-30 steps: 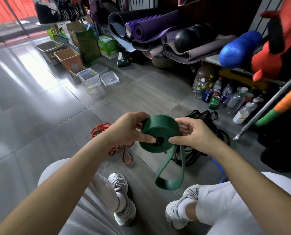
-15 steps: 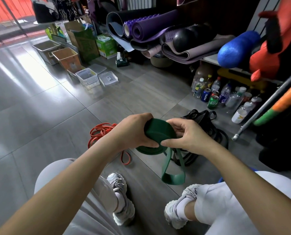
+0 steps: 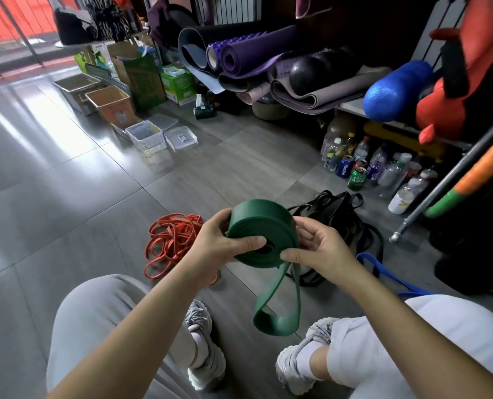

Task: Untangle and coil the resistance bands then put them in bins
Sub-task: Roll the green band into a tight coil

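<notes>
A wide green resistance band (image 3: 261, 226) is rolled into a thick coil in front of me, with a loose loop hanging below it. My left hand (image 3: 216, 243) grips the coil's left side, thumb across its face. My right hand (image 3: 318, 249) holds the right side, thumb under the coil's edge. On the floor to the left lies a tangled red band (image 3: 172, 240). A heap of black bands (image 3: 343, 220) lies behind my right hand, and a blue band (image 3: 383, 269) runs beside it. A clear plastic bin (image 3: 149, 138), an orange bin (image 3: 111, 105) and a metal bin (image 3: 77, 89) stand further back on the left.
My knees and grey shoes are at the bottom of the view. Bottles and cans (image 3: 363, 168) crowd the floor on the right under a shelf with rolled mats (image 3: 256, 56) and a blue roller (image 3: 397, 90). A metal pole (image 3: 452, 180) slants down at the right.
The coil has turned in my hands and grown, so the hanging loop is shorter than a second ago. Both hands stayed on the coil.
</notes>
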The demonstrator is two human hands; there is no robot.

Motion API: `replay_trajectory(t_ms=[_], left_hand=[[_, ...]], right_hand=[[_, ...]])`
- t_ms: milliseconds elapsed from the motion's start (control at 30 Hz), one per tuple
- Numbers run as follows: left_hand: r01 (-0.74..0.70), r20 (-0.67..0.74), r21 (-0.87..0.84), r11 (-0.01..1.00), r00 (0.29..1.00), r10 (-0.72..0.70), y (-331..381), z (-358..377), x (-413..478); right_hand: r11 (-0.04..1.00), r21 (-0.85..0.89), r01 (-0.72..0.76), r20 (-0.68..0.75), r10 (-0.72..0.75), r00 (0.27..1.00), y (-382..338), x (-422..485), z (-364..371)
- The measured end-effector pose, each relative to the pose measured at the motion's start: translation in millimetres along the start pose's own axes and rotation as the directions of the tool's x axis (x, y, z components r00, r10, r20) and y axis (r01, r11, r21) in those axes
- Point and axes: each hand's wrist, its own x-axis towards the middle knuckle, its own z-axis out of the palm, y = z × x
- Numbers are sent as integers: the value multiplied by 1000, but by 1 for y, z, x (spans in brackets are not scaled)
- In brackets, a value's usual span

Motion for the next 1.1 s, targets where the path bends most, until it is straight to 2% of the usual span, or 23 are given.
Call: replay_trajectory(t_ms=[100,133,200,300,367,433,467,500,567,633,833,933,1100], left_hand=[[75,51,-72,995,996,-72,-5,2,0],[86,73,-28,996,994,-83,-3,0,1],[16,103,250,968,994,-43,5,-6,5],[-204,222,649,733,972,74,23,-11,10],[-311,322,815,490,945,64,32,-7,11],[-353,360,902,249,933,18,35,-1,14],[-355,361,917,183,933,0,36,2,15],[-354,360,922,158,933,-7,36,3,17],[-353,356,918,182,934,17,33,2,19],[-351,343,902,253,936,77,29,-2,19],[-274,227,736,619,961,156,20,-18,14],[-205,171,576,792,977,128,17,-25,11],[-121,122,292,949,989,88,9,-26,4]], right_hand=[[999,-38,3,-42,-4,999,1,1,2],[999,-53,-3,-41,1,999,0,2,1],[997,-83,-13,-42,9,999,-4,4,-1],[985,-174,-19,-16,17,1000,-12,7,-5],[964,-264,-35,17,41,999,-17,8,-3],[924,-381,-41,34,59,998,-22,10,2],[897,-440,-39,36,61,997,-25,10,5],[877,-480,-33,37,58,998,-26,10,7],[876,-482,-19,34,40,999,-25,9,8],[915,-403,-15,42,35,999,-24,8,6],[953,-296,-67,64,90,994,-14,3,-7],[977,-193,-92,67,107,992,-7,1,-8],[994,-69,-79,83,85,993,-6,4,-2]])
